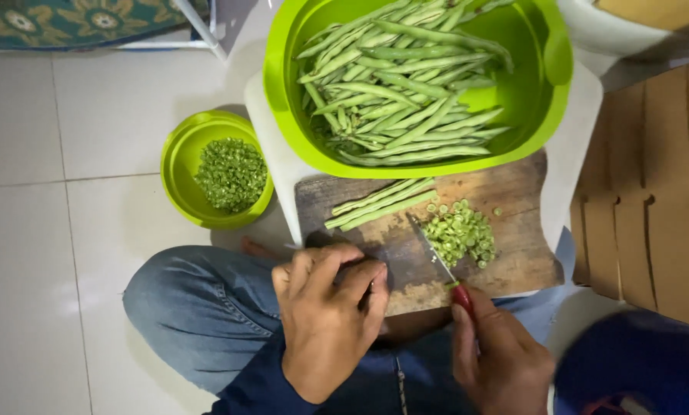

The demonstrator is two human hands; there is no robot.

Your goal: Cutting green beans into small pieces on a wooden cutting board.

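1. The left hand (325, 319) rests curled on the near edge of the worn wooden cutting board (514, 269); whether it pinches anything I cannot tell.
2. The right hand (502, 361) grips a red-handled knife (437, 257), blade beside the chopped green bean pieces (460, 233).
3. Whole green beans (379, 202) lie on the board's far side.
4. Beyond, a large lime plastic tub (552, 77) holds long beans; a small lime round bowl (177, 165) of chopped pieces sits on the white tiled floor (52, 230).

cutting board (506, 192): worn matt wood | tub (548, 69): glossy plastic | knife blade (429, 244): metal

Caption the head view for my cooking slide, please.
Right hand holds a knife beside chopped beans on a wooden board; left hand steadies it.
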